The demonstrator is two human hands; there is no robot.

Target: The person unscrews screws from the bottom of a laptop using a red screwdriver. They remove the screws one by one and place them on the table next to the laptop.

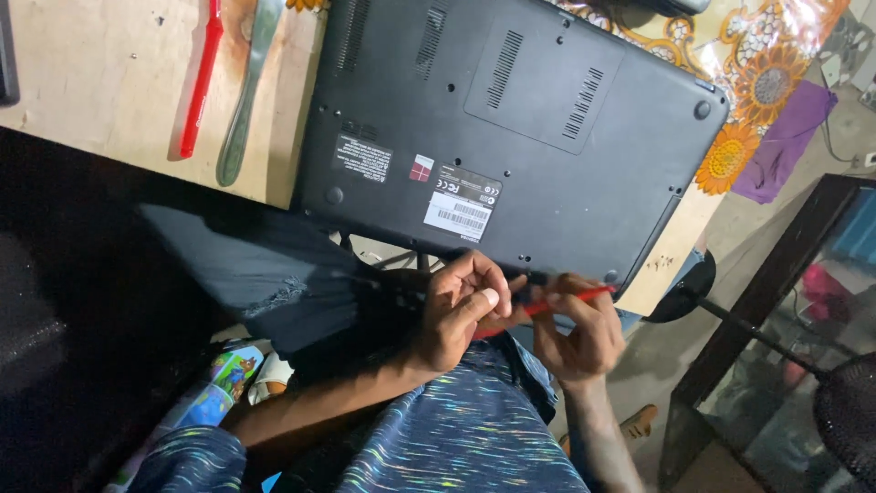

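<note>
A black laptop (538, 110) lies upside down on the table, its near edge jutting over the table's edge. Just below that edge both my hands grip a thin red screwdriver (546, 307). My left hand (461, 315) is curled around its near end, thumb pressed on top. My right hand (584, 333) pinches the far part, whose red tip points at the laptop's near right corner. My fingers hide most of the tool.
A red tool (203, 78) and a grey-green tool (245, 100) lie on the bare wooden table (100, 73) to the left. A floral cloth (757, 82) covers the right part. A dark stand (757, 338) rises at right. Dark fabric (255, 265) hangs below the table's edge.
</note>
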